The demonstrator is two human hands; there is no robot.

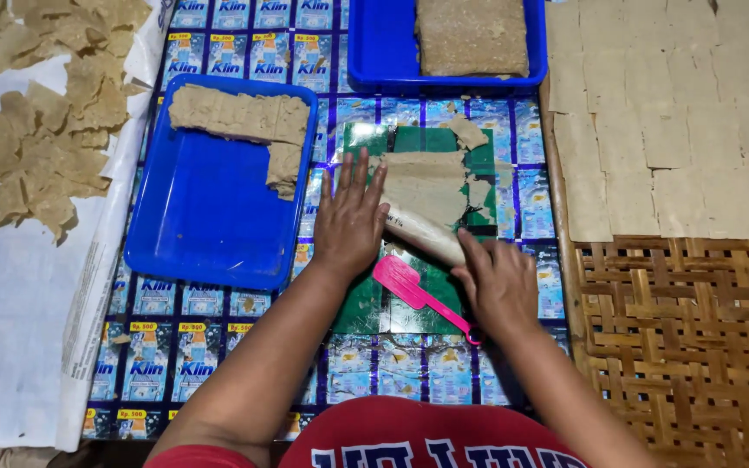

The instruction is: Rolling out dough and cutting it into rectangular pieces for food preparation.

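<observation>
Two blue trays sit on the mat of joined sachet wrappers: the near blue tray point(205, 234) holds a few cut tan dough pieces along its far edge and one corner, and the far blue tray point(374, 52) holds one thick tan slab point(472, 35). One green plastic sheet point(418, 299) lies between the hands, carrying a thin dough sheet point(422, 186) partly wound into a roll at its near edge. One pink spatula point(409, 286) rests on the green sheet, touching nothing but it, its handle running under the right hand. The woven bamboo rack point(678, 338) on the right bears many flat squares; torn crackers lie on white paper at left. The left hand point(348, 221) presses flat, fingers spread apart, on the dough's left edge. The right hand point(500, 282) curls its fingers against the roll's near end.
</observation>
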